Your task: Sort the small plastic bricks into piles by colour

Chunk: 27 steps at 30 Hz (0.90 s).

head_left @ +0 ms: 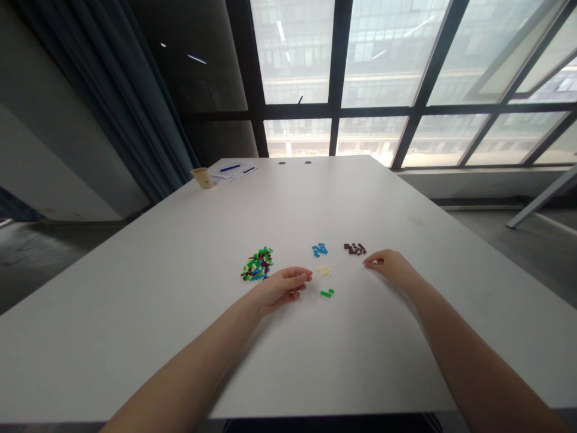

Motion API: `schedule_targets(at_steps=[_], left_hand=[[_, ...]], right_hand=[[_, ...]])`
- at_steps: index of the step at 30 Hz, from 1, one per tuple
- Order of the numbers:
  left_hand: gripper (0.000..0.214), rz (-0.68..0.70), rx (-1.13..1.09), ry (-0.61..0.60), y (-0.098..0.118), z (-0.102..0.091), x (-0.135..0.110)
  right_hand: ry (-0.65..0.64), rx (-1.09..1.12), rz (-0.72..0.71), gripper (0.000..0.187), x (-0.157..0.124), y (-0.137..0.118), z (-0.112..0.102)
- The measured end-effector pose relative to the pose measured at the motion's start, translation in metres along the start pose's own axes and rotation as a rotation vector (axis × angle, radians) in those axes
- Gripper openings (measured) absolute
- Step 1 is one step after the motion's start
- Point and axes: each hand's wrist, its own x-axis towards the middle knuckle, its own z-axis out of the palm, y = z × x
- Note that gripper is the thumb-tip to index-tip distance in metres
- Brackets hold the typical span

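Note:
My left hand point(285, 288) hovers low over the table, its thumb and fingers curved and apart with nothing visible between them. It is between a mixed pile of small toy bricks point(258, 264) in green, blue, brown and cream, and a few cream bricks point(324, 271). Just right of its fingertips lie green bricks point(326, 294). My right hand point(391, 266) pinches a tiny whitish brick point(362, 266) between thumb and finger, at the tabletop. Dark brown bricks point(354, 249) lie just beyond those fingertips. A group of blue bricks point(320, 249) sits left of the brown ones.
The white table point(315, 204) stretches toward large windows. At its far left stand a paper cup point(202, 178) and papers point(234, 171) with a blue pen point(230, 168) on them. Two dark round fittings point(282, 163) are set near the far edge.

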Motion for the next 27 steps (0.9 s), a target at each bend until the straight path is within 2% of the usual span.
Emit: schedule_targets(at_steps=[3, 6, 9, 11, 13, 15, 18, 22, 27], left_hand=[[0.025, 0.065, 0.035, 0.065, 0.010, -0.007, 0.000], [0.028, 0.228, 0.218, 0.240, 0.026, -0.023, -0.001], [0.024, 0.441, 0.668, 0.520, 0.041, -0.044, -0.002], [0.018, 0.523, 1.019, 0.651, 0.045, -0.056, -0.003], [0.016, 0.500, 1.275, 0.671, 0.044, -0.063, -0.002], [0.017, 0.418, 1.409, 0.611, 0.040, -0.066, -0.001], [0.016, 0.326, 1.520, 0.567, 0.033, -0.063, 0.000], [0.015, 0.273, 1.651, 0.663, 0.029, -0.056, 0.001], [0.016, 0.276, 1.746, 0.698, 0.026, -0.050, 0.000]], right_hand=[[0.069, -0.001, 0.011, 0.029, 0.001, 0.001, -0.006], [0.150, -0.044, 0.017, 0.033, 0.000, -0.001, -0.010], [0.185, -0.060, 0.014, 0.033, -0.001, -0.005, -0.011], [0.185, -0.065, 0.004, 0.034, -0.002, -0.008, -0.011], [0.179, -0.071, -0.007, 0.035, -0.004, -0.010, -0.011], [0.174, -0.073, -0.004, 0.036, -0.004, -0.012, -0.011], [0.173, -0.059, 0.007, 0.035, -0.005, -0.013, -0.011], [0.179, -0.054, 0.000, 0.035, -0.005, -0.014, -0.011], [0.177, -0.062, -0.008, 0.035, -0.006, -0.015, -0.010]])
